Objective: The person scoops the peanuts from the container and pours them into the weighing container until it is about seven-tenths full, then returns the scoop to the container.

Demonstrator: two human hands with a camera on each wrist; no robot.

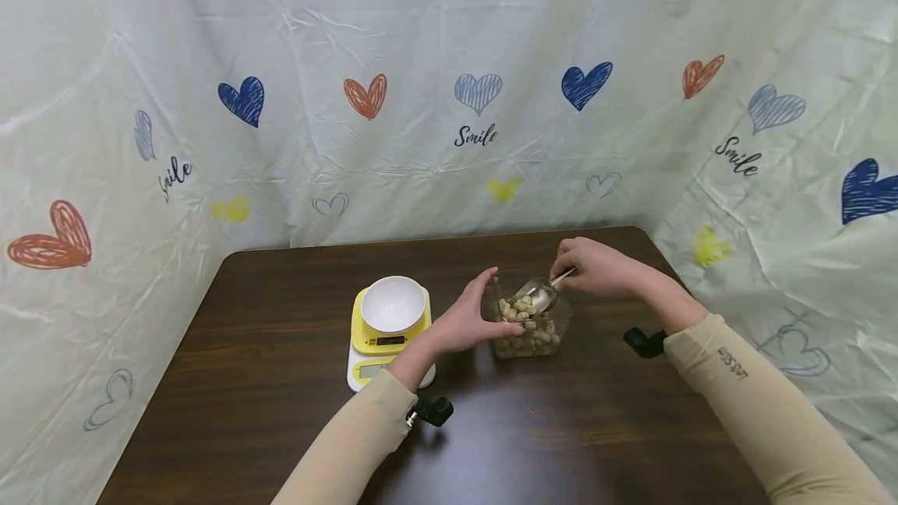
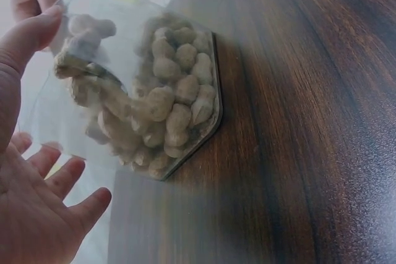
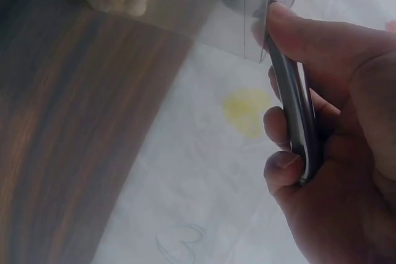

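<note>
On a dark table [image 1: 281,411], the right hand [image 1: 596,265] grips a scoop [image 1: 543,298] already loaded with peanuts [image 1: 521,309] inside a clear container [image 1: 510,280], touched by the widely spread left hand [image 1: 468,319]. The white bowl [image 1: 394,305] on the scale [image 1: 389,341] shows none yet.

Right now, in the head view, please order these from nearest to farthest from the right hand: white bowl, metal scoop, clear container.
1. Metal scoop: held in the right hand.
2. Clear container: just to the hand's left, with peanuts inside.
3. White bowl: farther left, on the yellow-and-white kitchen scale.
</note>
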